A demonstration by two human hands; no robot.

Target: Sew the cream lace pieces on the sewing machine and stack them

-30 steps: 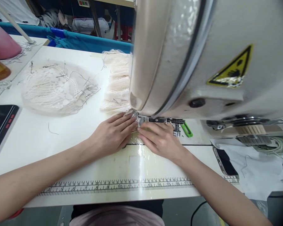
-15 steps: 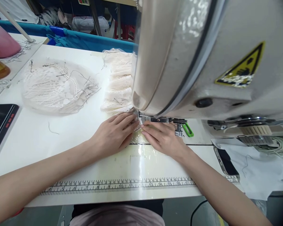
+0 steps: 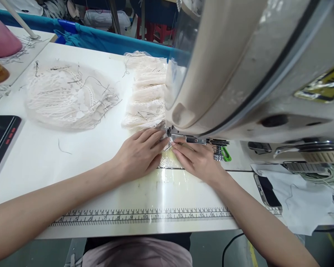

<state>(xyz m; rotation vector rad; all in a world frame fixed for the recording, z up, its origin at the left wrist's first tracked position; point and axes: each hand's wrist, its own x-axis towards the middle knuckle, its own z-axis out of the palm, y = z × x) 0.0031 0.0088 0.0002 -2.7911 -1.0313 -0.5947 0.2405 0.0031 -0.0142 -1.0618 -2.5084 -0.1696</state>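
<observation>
A gathered strip of cream lace fabric (image 3: 146, 94) lies on the sewing machine's table and runs under the needle area. My left hand (image 3: 140, 152) rests flat on its near end, fingers stretched toward the presser foot (image 3: 171, 132). To the right of the foot is my right hand (image 3: 197, 157), its fingertips closed at the small lace edge showing between the hands. The machine's head (image 3: 225, 74) hides part of the strip, and metal fittings partly cover the right fingers.
A loose cream lace piece (image 3: 69, 98) with dark thread ends lies at left, near a black device (image 3: 1, 137). A printed ruler (image 3: 144, 217) follows the front edge. Right of my forearm are a phone (image 3: 268, 191) and white cloth (image 3: 306, 200). Green thread snips (image 3: 226, 154) lie behind the right hand.
The camera view has shifted, so the machine head appears farther right. Both hands keep their places at the presser foot, with a little more lace edge visible between them.
</observation>
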